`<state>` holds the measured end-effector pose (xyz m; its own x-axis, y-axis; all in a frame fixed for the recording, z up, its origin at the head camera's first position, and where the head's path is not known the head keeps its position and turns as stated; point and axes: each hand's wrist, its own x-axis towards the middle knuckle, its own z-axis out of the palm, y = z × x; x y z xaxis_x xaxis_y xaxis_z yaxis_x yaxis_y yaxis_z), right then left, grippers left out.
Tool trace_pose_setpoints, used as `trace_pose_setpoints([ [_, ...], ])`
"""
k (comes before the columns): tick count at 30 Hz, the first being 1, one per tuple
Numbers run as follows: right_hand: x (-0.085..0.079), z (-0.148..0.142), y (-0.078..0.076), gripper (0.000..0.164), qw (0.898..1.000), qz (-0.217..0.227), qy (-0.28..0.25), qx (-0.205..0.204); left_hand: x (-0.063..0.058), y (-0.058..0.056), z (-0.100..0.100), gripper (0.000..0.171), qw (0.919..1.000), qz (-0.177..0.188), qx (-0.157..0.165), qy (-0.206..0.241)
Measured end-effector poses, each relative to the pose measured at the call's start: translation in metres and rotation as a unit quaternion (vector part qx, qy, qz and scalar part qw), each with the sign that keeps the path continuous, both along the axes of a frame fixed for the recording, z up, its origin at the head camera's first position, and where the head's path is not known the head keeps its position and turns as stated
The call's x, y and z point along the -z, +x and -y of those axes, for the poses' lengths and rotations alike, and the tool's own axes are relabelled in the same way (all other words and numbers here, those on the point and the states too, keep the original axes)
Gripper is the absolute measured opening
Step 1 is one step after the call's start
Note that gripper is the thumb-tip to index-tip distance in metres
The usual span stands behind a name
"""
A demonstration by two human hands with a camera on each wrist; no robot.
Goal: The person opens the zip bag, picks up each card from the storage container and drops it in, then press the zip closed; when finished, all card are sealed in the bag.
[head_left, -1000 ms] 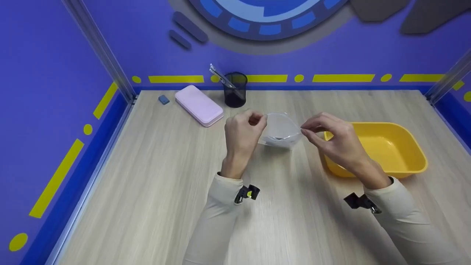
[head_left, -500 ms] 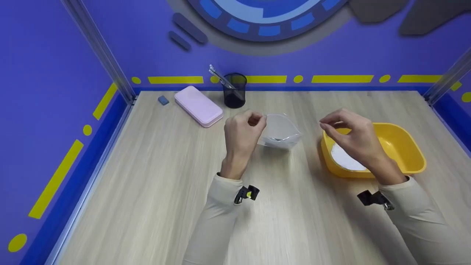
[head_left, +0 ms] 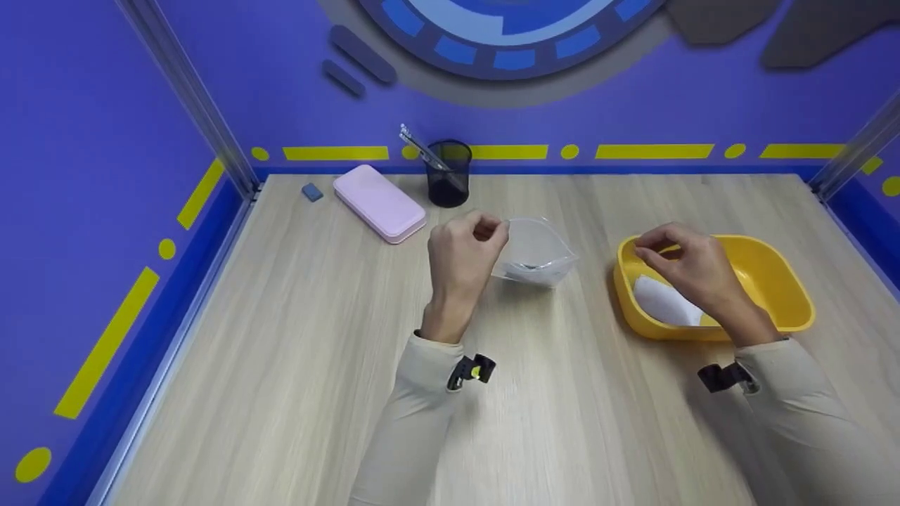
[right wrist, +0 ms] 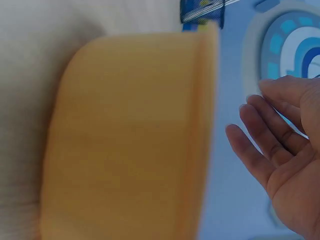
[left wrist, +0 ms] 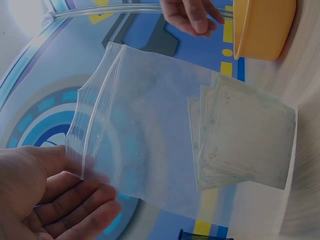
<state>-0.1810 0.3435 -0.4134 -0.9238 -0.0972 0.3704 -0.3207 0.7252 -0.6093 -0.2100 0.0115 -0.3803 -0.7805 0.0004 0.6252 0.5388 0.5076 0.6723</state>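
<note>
My left hand [head_left: 460, 270] pinches the top edge of a clear zip bag [head_left: 536, 242] between thumb and finger. The bag stands on the table with its mouth gaping. Through its side, the left wrist view shows several thin square sheets [left wrist: 245, 135] stacked at the bottom. My right hand [head_left: 696, 274] is apart from the bag, over the left side of a yellow basin [head_left: 791, 281], with nothing between its fingers. In the right wrist view its fingers [right wrist: 257, 127] are loosely bent. Inside the basin lies a white flat piece [head_left: 661, 301], partly hidden by that hand.
A pink case [head_left: 380, 204] lies at the back left, with a small blue block [head_left: 312, 191] beside it. Behind my left hand stands a black mesh pen cup [head_left: 448, 184] holding a few slim items. Blue printed walls [head_left: 633, 105] enclose the table.
My right hand has let go of the bag's right corner and moved right, over the basin. The white piece in the basin has come into view. My left hand stays at the bag.
</note>
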Motion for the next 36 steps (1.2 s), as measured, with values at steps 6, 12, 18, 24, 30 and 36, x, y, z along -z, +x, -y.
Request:
trace_pose_setpoints([
  [6,0.01,-0.01,-0.004,0.017,0.999,0.042,0.009,0.013,0.0,0.0,0.0,0.007,1.0,0.0,0.0,0.003],
  [12,0.018,-0.021,-0.007,0.021,0.994,0.1,0.034,0.025,0.0,-0.001,0.0,0.007,1.0,0.004,-0.003,0.003],
  [18,0.027,-0.028,-0.009,0.029,0.986,0.156,0.045,0.025,0.0,-0.001,0.0,0.007,1.0,0.003,-0.003,0.003],
  [24,0.033,-0.034,-0.011,0.037,0.979,0.196,0.047,0.018,0.0,-0.001,0.0,0.008,1.0,0.003,-0.003,0.004],
  [30,0.037,-0.035,-0.012,0.04,0.969,0.239,0.054,0.032,0.001,-0.002,0.001,0.007,0.9999,0.009,-0.002,0.006],
  [36,0.038,-0.036,-0.011,0.036,0.965,0.25,0.073,0.036,0.001,-0.002,0.001,0.007,0.9999,0.012,-0.002,0.003],
])
